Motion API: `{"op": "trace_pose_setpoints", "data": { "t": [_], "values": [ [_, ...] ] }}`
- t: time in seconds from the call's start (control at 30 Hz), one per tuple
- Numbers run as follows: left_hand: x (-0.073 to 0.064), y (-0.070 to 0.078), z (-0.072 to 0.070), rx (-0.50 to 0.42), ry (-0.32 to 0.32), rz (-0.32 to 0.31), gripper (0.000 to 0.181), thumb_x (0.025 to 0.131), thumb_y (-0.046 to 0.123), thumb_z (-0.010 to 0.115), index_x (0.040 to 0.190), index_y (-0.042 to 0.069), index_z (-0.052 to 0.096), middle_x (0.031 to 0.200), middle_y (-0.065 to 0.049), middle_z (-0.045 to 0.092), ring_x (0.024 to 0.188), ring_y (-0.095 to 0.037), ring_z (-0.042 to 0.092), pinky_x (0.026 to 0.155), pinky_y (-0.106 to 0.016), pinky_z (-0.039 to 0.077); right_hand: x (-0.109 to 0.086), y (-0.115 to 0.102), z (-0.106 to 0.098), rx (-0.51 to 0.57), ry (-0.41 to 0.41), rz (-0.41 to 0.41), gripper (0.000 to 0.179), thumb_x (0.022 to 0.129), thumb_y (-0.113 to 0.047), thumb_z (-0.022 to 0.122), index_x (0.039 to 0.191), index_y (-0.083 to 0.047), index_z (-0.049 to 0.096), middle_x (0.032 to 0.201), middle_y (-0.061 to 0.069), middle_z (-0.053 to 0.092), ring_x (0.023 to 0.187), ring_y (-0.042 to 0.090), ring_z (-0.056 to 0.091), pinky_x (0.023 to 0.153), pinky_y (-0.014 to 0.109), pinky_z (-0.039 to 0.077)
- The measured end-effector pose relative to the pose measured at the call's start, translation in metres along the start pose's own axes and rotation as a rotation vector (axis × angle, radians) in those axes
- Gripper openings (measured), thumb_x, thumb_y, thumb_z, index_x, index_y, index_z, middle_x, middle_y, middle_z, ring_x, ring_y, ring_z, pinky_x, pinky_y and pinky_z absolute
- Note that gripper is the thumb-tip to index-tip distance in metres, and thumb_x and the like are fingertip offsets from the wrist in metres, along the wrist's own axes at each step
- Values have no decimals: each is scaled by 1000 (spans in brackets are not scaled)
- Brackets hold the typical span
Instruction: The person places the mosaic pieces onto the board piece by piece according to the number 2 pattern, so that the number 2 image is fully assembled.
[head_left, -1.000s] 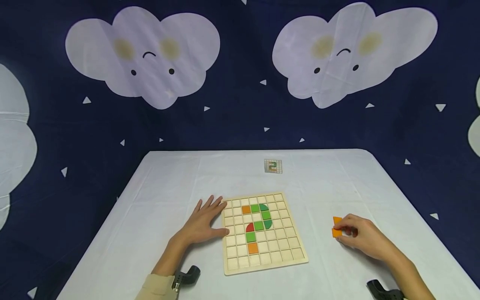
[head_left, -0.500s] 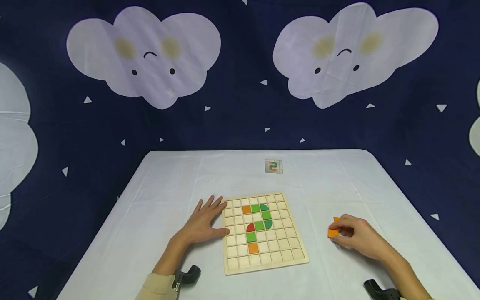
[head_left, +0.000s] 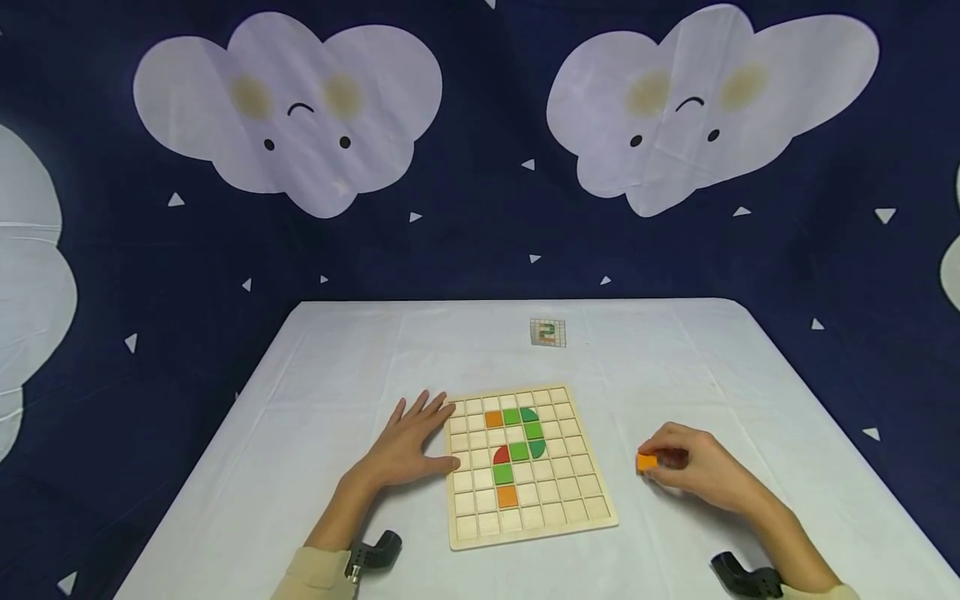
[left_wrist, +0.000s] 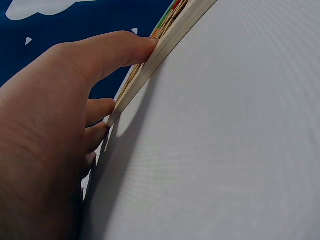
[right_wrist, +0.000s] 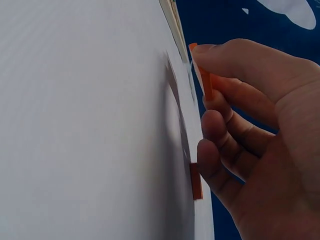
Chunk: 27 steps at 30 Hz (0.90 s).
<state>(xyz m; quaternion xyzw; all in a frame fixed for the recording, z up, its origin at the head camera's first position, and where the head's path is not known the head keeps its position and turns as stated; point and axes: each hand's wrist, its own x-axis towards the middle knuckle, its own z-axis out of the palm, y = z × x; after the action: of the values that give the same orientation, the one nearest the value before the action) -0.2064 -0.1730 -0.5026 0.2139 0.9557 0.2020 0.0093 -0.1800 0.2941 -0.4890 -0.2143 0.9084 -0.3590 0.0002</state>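
My left hand rests at the left edge of a wooden grid board, fingers spread and thumb tip on its rim. In the left wrist view the thumb and fingertips touch the board's side. On the board, green squares, dark green rounded pieces, a red rounded tile and orange squares form a curving line. Right of the board, my right hand pinches an orange square tile between thumb and fingers. The right wrist view shows this tile raised over the white cloth.
Another orange tile lies on the cloth under the right hand, hidden in the head view. A small pattern card with a similar curved figure lies beyond the board. A dark blue curtain with clouds hangs behind the table.
My right hand has moved left toward the board, taking the orange square tile with it. The other orange tile has passed out of sight behind this hand. My left hand stays put.
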Motion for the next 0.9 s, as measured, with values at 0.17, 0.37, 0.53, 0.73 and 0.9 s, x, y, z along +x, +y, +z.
{"op": "trace_pose_setpoints", "data": {
  "t": [0.17,0.37,0.53,0.73,0.9],
  "values": [
    [0,0,0,0,-4,-6,92,75,68,63,149,19,38,156,2,25,145,-21,9,116,-44,0,6,-3,4,20,-25,0,25,76,-21,82,98,-26,72,88,-8,61,75,13,54,61,23,45],
    [0,0,1,7,-7,-13,92,75,68,63,149,20,38,156,4,24,145,-20,8,116,-44,0,13,-9,10,51,-61,-19,24,77,-21,82,99,-24,72,88,-7,61,75,15,55,61,23,45],
    [1,0,0,2,-1,-8,92,75,68,63,149,19,38,156,3,25,145,-20,9,116,-44,0,19,-14,15,64,-81,-55,25,77,-18,82,99,-23,72,88,-7,63,75,14,55,61,24,46],
    [1,0,1,7,-3,-7,92,75,69,62,149,20,38,156,3,24,145,-20,9,116,-44,0,25,-21,23,79,-106,-76,25,76,-19,82,99,-23,73,87,-6,63,74,13,55,61,24,46],
    [1,0,1,4,-1,-6,92,75,68,63,149,20,38,156,3,25,145,-21,9,116,-44,1,30,-28,28,83,-125,-85,25,76,-21,82,99,-24,73,89,-8,63,75,12,55,62,23,46]
  ]
}}
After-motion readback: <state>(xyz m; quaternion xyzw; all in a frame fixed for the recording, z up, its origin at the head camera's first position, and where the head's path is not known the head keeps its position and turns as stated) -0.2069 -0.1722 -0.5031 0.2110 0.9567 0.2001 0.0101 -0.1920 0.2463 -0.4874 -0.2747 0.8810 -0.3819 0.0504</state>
